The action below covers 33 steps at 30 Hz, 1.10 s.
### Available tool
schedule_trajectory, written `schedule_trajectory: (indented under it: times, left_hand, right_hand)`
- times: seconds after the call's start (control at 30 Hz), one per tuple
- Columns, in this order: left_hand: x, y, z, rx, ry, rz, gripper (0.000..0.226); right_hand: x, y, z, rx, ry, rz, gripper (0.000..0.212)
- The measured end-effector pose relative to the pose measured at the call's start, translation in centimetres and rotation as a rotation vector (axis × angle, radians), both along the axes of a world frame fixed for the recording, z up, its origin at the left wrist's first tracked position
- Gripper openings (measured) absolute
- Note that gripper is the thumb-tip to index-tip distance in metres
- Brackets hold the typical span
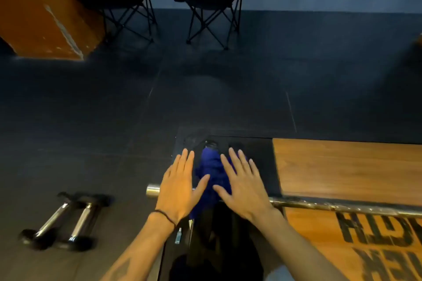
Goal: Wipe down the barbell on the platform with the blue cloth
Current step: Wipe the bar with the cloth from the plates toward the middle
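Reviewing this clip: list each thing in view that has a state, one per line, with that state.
Blue cloth: bunched, lying over the barbell between the hands.
Barbell: lying across the platform, bare sleeve end at left.
Left hand: open, fingers straight.
Right hand: open, fingers spread.
Dumbbells: lying on the floor.
Folding chairs: unfolded.

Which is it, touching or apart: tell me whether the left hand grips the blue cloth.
Cannot tell. In the head view the left hand lies flat and open, its thumb overlapping the blue cloth, but no contact or gap shows plainly.
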<state>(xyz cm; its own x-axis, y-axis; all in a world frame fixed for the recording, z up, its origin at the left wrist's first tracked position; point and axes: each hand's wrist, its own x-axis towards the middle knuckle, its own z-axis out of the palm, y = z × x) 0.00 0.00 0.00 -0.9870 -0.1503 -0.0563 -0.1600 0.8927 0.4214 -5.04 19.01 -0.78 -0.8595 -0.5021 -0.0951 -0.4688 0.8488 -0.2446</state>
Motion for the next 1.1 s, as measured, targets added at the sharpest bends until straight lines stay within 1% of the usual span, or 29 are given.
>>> schedule_trajectory:
  times: [0.1, 0.17, 0.27, 0.37, 0.47, 0.57, 0.7, 0.83, 0.9, 0.93, 1.0, 1.03, 1.1]
  left_hand:
    - [0.0, -0.1, -4.6, 0.094, 0.026, 0.047, 0.094]
    - [-0.3, 0.0, -6.4, 0.161, 0.085, 0.077, 0.09]
    - [-0.5, 0.3, -7.0, 0.182, 0.179, 0.069, 0.084]
    - [-0.6, 0.6, -6.7, 0.188, 0.192, 0.035, 0.079]
    - [-1.0, 1.3, -6.0, 0.137, 0.225, -0.034, 0.079]
    - [-1.6, 2.4, -5.2, 0.122, 0.271, -0.068, 0.08]
    - [-2.1, 3.8, -4.7, 0.155, 0.324, -0.099, 0.077]
    - [-2.8, 4.8, -4.1, 0.132, 0.357, -0.132, 0.076]
    - [-3.1, 5.0, -3.7, 0.119, 0.361, -0.153, 0.075]
    - [-3.1, 5.1, -3.4, 0.12, 0.362, -0.154, 0.074]
    - [-3.0, 5.6, -3.0, 0.13, 0.358, -0.14, 0.073]
    - [-2.9, 6.0, -2.6, 0.142, 0.342, -0.13, 0.073]
    - [-2.7, 7.1, -1.8, 0.161, 0.303, -0.128, 0.074]
  right_hand:
    - [0.1, -0.6, -4.7, -0.032, 0.177, -0.031, 0.073]
    - [-0.3, -0.7, -6.0, -0.084, 0.242, -0.042, 0.065]
    - [-0.6, -0.5, -6.7, -0.13, 0.305, -0.036, 0.055]
    - [-0.3, -0.7, -6.8, -0.188, 0.308, -0.03, 0.05]
    - [0.1, -0.4, -6.7, -0.285, 0.314, -0.03, 0.043]
    - [0.2, 0.4, -6.5, -0.44, 0.305, -0.029, 0.037]
    - [-0.1, 1.3, -6.3, -0.641, 0.323, -0.035, 0.029]
    - [-0.8, 2.8, -5.9, -0.636, 0.349, -0.072, 0.031]
    - [-1.1, 3.7, -5.4, -0.675, 0.3, -0.125, 0.032]
    - [-1.1, 4.2, -5.0, -0.749, 0.231, -0.191, 0.032]
    - [-0.7, 5.1, -3.6, -1.003, 0.036, -0.382, 0.029]
    - [-0.6, 5.8, -2.7, -1.121, -0.028, -0.479, 0.026]
    - [-0.7, 7.7, -0.8, -1.236, -0.019, -0.605, 0.02]
